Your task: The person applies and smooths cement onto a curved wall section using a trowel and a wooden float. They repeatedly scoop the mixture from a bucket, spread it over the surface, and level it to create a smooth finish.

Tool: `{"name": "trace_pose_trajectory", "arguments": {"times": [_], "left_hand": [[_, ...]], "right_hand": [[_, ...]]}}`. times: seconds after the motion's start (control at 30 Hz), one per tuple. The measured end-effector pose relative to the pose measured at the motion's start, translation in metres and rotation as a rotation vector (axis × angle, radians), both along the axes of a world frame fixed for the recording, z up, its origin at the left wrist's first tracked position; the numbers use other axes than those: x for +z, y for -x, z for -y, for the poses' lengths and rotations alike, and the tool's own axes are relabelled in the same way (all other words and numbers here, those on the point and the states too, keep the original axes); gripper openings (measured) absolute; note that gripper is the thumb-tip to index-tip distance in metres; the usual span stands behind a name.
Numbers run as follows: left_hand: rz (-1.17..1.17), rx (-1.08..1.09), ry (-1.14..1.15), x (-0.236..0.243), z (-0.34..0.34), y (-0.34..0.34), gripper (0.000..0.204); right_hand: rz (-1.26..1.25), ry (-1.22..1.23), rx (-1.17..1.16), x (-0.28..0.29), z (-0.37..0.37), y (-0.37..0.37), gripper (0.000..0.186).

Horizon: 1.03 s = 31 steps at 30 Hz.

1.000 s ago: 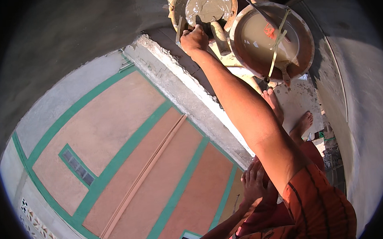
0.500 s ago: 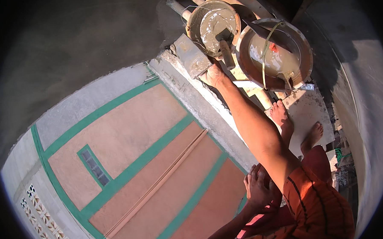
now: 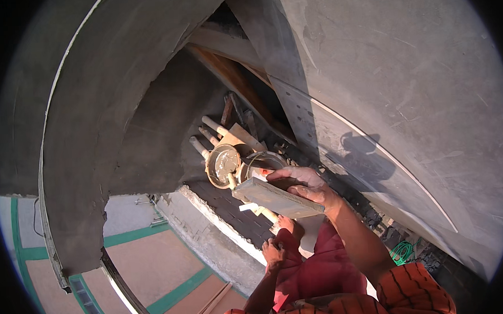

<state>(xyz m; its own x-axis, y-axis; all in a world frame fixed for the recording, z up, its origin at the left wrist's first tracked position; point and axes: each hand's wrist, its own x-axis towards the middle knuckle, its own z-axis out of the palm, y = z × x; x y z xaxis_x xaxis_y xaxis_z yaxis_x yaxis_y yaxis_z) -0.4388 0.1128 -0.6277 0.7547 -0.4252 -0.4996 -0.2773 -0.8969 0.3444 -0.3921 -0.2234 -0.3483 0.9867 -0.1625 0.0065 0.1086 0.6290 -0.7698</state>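
My right hand (image 3: pixel 309 186) is raised at the middle of the view, wrapped round a flat rectangular plastering float (image 3: pixel 278 199). The float's grey board is tilted toward me and hides part of what lies beneath it. My left hand (image 3: pixel 273 251) rests on my red-trousered knee, fingers lying loosely over it with nothing visible in them. Beyond the float stand two round buckets side by side. The left bucket (image 3: pixel 208 173) holds wet grey mortar, with a tool handle (image 3: pixel 232 181) at its near rim. The right bucket (image 3: pixel 275 154) is partly hidden by the float and my hand.
Bamboo poles (image 3: pixel 210 124) and a wooden board (image 3: pixel 242 136) lie behind the buckets. Grey plastered walls rise at left and right (image 3: pixel 393 61). A rough-edged ledge (image 3: pixel 210 237) drops toward a green-banded building (image 3: pixel 149 262). Green cord (image 3: pixel 401 252) lies among rubble at right.
My right hand has lifted the float away from the buckets, up and toward me. The view has swung up and right, showing more wall. My left hand stays at the knee.
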Motion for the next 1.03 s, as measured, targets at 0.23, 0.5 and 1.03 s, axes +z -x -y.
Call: {"name": "trace_pose_trajectory", "arguments": {"times": [0.23,0.5,1.03], "left_hand": [[-0.129,0.473,0.398,0.109,0.027,-0.043,0.036],[-0.348,0.788,0.537,0.083,-0.053,-0.105,0.025],[0.321,-0.512,0.388,-0.003,-0.137,-0.137,0.018]], "right_hand": [[-0.122,1.328,-0.64,0.327,0.052,0.053,0.035],[-0.145,1.816,-0.723,0.406,0.063,-0.022,0.035],[-0.348,1.766,-0.505,0.401,0.048,-0.117,0.037]]}}
